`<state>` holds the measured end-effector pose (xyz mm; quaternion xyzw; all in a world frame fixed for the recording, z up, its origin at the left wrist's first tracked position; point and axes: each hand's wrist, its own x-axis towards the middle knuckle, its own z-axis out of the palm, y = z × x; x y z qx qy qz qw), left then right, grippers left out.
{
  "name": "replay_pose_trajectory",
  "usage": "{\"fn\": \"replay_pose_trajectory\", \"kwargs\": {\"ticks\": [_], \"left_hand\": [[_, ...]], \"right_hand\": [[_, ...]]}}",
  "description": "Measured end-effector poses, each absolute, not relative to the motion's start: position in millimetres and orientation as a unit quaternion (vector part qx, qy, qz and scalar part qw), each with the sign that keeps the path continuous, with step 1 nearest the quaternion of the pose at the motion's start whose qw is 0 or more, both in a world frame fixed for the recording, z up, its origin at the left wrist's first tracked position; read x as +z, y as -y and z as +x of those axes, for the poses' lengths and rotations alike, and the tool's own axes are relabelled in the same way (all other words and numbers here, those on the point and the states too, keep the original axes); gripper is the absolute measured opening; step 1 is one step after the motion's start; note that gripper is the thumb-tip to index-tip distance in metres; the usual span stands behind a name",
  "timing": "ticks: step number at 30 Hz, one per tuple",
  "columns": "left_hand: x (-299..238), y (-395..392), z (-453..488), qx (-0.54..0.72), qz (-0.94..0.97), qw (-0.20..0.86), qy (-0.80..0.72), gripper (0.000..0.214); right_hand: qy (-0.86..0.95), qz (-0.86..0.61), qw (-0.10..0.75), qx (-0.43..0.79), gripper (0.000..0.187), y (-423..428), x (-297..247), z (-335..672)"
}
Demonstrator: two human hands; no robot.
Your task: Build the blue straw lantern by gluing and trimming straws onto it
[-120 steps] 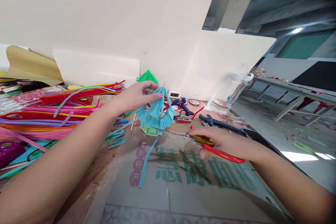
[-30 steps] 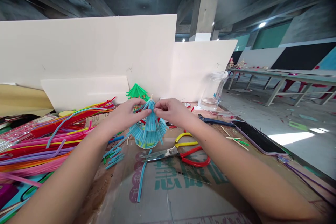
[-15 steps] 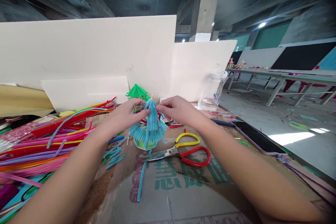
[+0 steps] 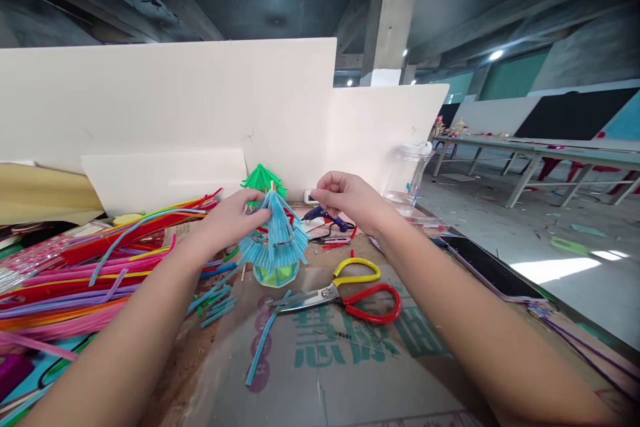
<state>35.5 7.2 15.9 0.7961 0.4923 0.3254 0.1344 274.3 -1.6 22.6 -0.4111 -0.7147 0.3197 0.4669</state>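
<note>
A small pagoda model (image 4: 276, 230) with two tiers of light-blue pipe-cleaner roofing stands on a green base. My left hand (image 4: 239, 219) grips the upper roof's left side between thumb and fingers. To the right of the model, my right hand (image 4: 350, 197) hovers apart from it, thumb and fingertips pinched; whatever they hold, if anything, is too small to make out. Yellow-and-red-handled scissors (image 4: 333, 293) lie in front, blades touching a loose blue pipe cleaner (image 4: 265, 343). Short cut blue pieces (image 4: 217, 310) lie left of the model.
A green-roofed model (image 4: 263, 178) stands behind. Near my right hand lies a dark blue glue gun (image 4: 320, 215). Bundles of coloured pipe cleaners (image 4: 75, 293) cover the left side. A clear jug (image 4: 406, 177) and a phone (image 4: 490, 267) are on the right. White boards (image 4: 175, 100) close off the back.
My right hand has left the model's roof and moved up and right. The model and my left hand have shifted slightly left. The glue gun has come into sight.
</note>
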Motion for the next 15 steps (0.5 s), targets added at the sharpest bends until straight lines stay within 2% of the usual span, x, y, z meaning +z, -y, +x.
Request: {"fn": "replay_pose_trajectory", "kwargs": {"ticks": [3,7,13,15], "left_hand": [[14,-12,31,0.312,0.814,0.078,-0.485,0.031],[11,-16,30,0.323,0.808,0.054,-0.489,0.037],[10,-17,30,0.332,0.798,0.084,-0.496,0.041],[9,-20,28,0.337,0.797,0.118,-0.488,0.043]], "right_hand": [[0.7,-0.378,0.468,0.386,0.027,-3,20,278],[0.691,-0.372,0.455,0.421,0.021,-2,18,279],[0.685,-0.368,0.444,0.445,0.004,0,21,278],[0.687,-0.363,0.448,0.442,0.006,2,22,277]]}}
